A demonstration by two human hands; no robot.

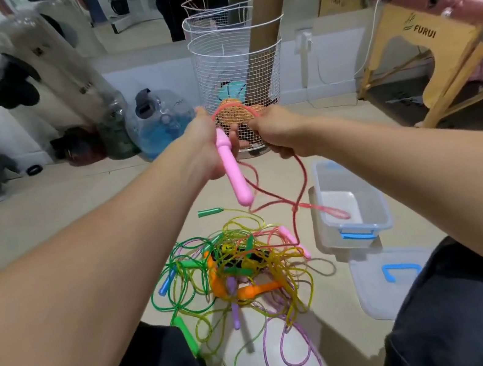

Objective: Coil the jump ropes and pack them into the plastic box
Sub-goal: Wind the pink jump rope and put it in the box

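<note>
My left hand (206, 144) grips the top of a pink jump-rope handle (233, 171), which hangs down from it. The red cord (233, 107) arcs from that hand over to my right hand (273, 132), which pinches it. From there the cord drops in loops to the floor, and one end lies inside the open clear plastic box (380, 206) at the right. A tangled pile of jump ropes (242, 266) in green, yellow, orange, purple and pink lies on the floor between my knees.
The box's lid (389, 279) with a blue latch lies on the floor by my right knee. A white wire basket (241, 86) with cardboard tubes stands ahead. A wooden table leg (437, 58) is at right, punching bags and a water jug (158, 120) at left. A mirror shows a person.
</note>
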